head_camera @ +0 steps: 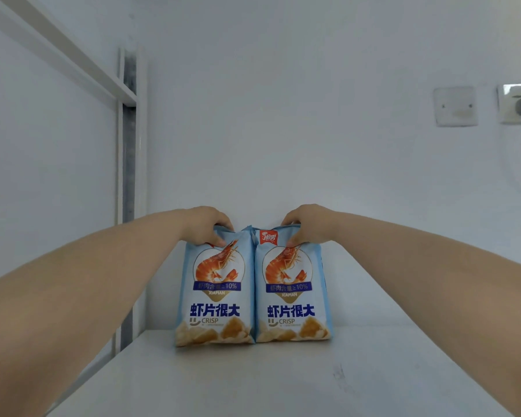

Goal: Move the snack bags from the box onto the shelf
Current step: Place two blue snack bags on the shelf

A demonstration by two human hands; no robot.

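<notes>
Two pale-blue snack bags, the left bag [215,293] and the right bag [292,291], each printed with an orange prawn and dark-blue lettering, stand upright and touching at lower centre on the white shelf [253,383]. I note a wall plate [455,106] at upper right and a metal upright [130,139] at left, both well apart from the bags. My left hand [206,225] pinches the left bag's top edge and my right hand [309,225] the right bag's, fingers curled over, thumbs in front.

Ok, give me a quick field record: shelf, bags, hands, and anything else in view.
shelf: white, bears both bags
left bag: upright, print facing camera
right bag: upright, touching left bag
left hand: grips left bag's top
right hand: grips right bag's top
box: not in view
wall plate: upper right
</notes>
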